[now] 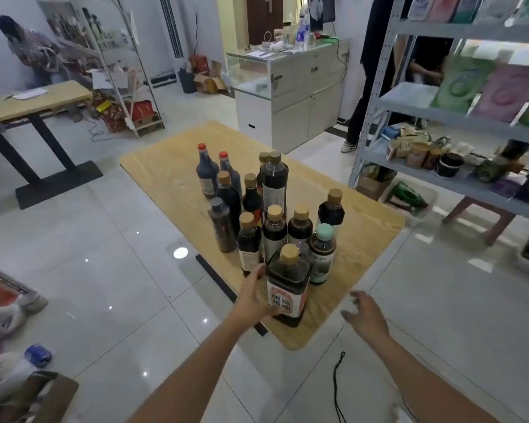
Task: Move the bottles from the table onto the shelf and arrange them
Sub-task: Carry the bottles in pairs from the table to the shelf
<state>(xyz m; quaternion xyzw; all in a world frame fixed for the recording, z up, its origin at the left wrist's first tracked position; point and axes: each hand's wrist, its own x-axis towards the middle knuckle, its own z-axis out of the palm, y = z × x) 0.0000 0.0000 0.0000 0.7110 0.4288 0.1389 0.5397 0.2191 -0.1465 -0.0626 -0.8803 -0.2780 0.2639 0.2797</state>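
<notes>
L hand (254, 296) wraps the left side of the big square bottle (288, 286), thumb up near its shoulder, fingers round the label. Bottle upright, tan cap, dark liquid, white/red label, base at the near corner of the wood table (159, 175). Can't tell if base is lifted or resting.

R hand (364, 312) is free, fingers spread and loosely curled, holding nothing, just right of the bottle and not touching it, over the table's near edge.

Just beyond L hand: cluster of dark bottles (251, 206), all upright, mostly tan caps. Right beside the held bottle, between the hands and a bit further out, stands a mint-cap bottle (322, 254). Far side of the cluster: two red-cap bottles (207, 172).

Grey metal shelf (458, 117) sits well right of and beyond R hand, loaded w/ pouches, cups, boxes. Another person (388, 56) in dark clothes stands behind its left post. Black cord (338, 389) dangles below R forearm.
</notes>
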